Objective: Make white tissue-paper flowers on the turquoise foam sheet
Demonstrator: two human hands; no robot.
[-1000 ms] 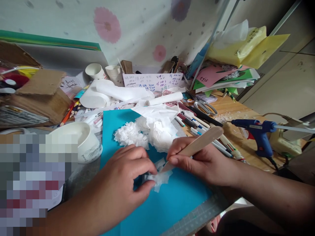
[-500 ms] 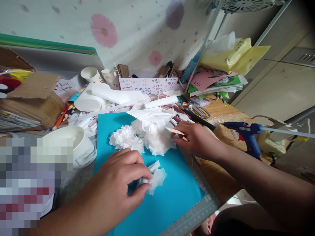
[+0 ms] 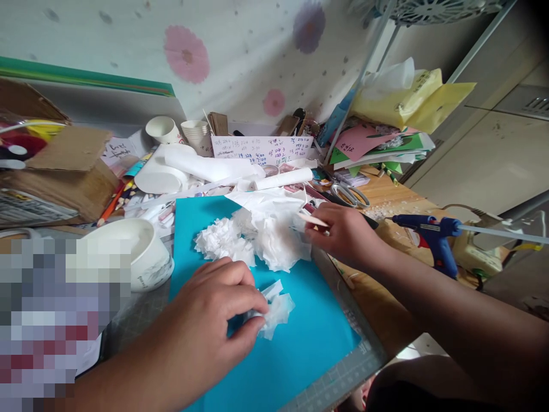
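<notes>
My left hand pinches the edge of a small ruffled piece of white tissue paper between thumb and forefinger. The piece lies low over a blue sheet. At the right edge of the blue sheet, my right hand is closed around a thin pale wooden stick, its tip pointing left. Close to that tip sits a pile of frilled white tissue paper. Another crumpled bunch of white tissue lies just left of the pile.
A grey cutting mat lies under the blue sheet. A white paper bowl stands at left, near a cardboard box. Rolled white paper and scissors lie behind. A blue glue gun is at right.
The right hand with the stick has shifted slightly right, away from the tissue pile. My left hand keeps its pinch on the small piece. The whole view has shifted slightly.
</notes>
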